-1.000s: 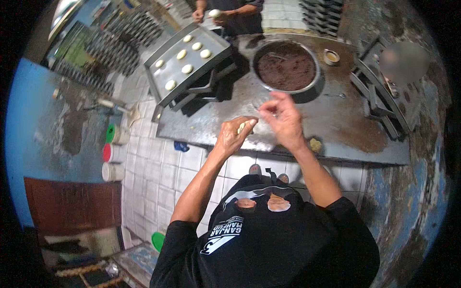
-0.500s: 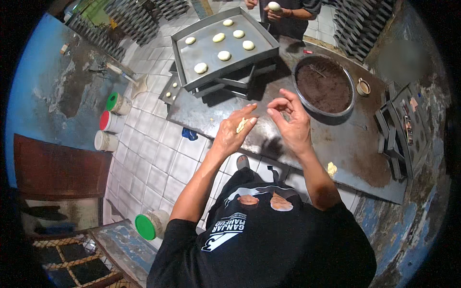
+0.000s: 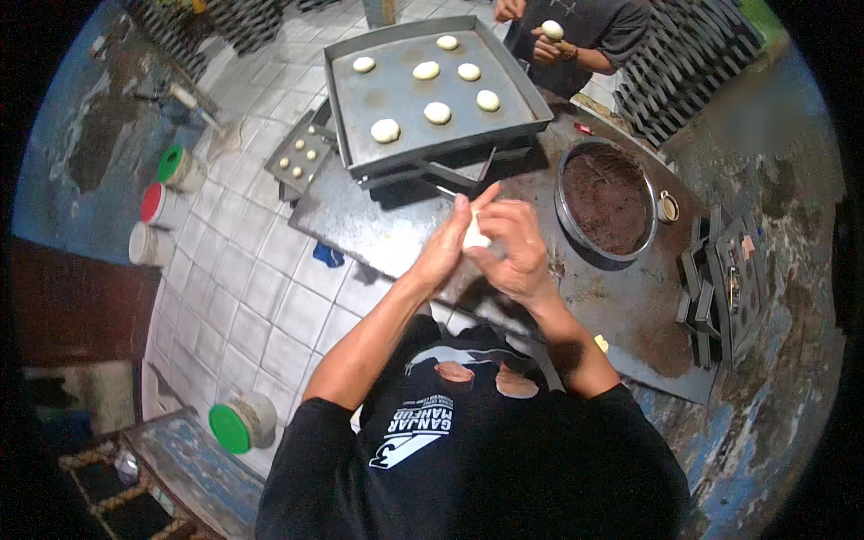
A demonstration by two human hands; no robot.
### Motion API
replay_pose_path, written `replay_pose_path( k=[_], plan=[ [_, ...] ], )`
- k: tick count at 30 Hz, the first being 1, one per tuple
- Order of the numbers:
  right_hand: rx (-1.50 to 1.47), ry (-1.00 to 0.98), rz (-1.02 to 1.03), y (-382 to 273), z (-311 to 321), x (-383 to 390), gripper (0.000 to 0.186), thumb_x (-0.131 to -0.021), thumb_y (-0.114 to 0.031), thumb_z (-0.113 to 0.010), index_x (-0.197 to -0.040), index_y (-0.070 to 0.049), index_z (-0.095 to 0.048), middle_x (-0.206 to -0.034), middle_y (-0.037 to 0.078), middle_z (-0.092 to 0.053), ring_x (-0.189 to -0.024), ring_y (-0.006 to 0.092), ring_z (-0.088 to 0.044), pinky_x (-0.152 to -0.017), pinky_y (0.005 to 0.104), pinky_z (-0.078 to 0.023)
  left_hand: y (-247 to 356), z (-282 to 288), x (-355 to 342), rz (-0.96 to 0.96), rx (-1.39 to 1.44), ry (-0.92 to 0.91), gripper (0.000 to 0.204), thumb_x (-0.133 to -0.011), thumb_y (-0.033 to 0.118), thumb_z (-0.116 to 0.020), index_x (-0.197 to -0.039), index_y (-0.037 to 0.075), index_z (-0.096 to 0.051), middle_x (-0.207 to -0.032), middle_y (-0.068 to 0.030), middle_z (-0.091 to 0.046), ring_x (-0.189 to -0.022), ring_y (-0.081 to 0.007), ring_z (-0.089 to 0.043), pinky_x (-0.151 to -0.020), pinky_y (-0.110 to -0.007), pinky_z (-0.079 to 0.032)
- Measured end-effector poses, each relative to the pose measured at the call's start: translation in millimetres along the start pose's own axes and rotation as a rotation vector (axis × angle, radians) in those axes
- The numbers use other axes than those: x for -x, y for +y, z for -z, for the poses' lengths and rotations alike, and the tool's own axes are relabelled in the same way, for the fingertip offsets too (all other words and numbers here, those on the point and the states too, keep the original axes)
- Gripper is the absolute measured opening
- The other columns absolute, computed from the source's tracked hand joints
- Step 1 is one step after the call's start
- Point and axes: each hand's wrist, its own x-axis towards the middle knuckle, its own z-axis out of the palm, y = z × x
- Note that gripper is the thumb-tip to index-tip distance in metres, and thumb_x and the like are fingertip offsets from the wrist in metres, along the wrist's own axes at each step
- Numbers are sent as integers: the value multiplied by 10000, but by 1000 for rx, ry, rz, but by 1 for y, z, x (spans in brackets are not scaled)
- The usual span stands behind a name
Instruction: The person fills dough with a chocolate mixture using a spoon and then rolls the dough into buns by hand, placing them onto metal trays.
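Note:
My left hand and my right hand meet over the table's near edge, around a small pale piece of dough. The left hand supports it from the side, while my right fingers curl over it; most of the dough is hidden. Beyond them, a square metal tray holds several round dough balls, spaced apart. Right of my hands is a metal bowl filled with dark brown crumbly filling. A small yellowish lump lies near the table's front edge, beside my right forearm.
Across the table, a co-worker's hand holds a dough ball. A small cup stands right of the bowl, near metal racks. A lower tray with dough balls sits at left. Lidded buckets stand on the tiled floor.
My hands were apart, with pale dough on the left one; now they have come together around it. The view has shifted, so the tray and table appear displaced.

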Motion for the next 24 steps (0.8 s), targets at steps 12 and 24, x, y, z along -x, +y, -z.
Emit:
replay_pose_path(
  k=[12, 24],
  plan=[
    [-254, 1, 20, 2, -36, -12, 196, -755, -91, -797, -790, -76, -605, -893, 96, -601, -904, 290, -581, -805, 404, -471, -51, -34, 25, 67, 500, 312, 597, -1047, 523, -419, -1471, 104, -425, -1537, -39, -423, -1420, -169, -378, -1185, -344, -298],
    [-451, -278, -388, 25, -154, -46, 221, -901, -235, -697, -975, -53, -597, -1013, 109, -633, -1011, 267, -616, -877, 363, -502, 20, 111, 4, 98, 760, 291, 620, -1009, 520, -398, -1438, 73, -417, -1420, -78, -500, -1281, -219, -490, -1099, -370, -385]
  ],
)
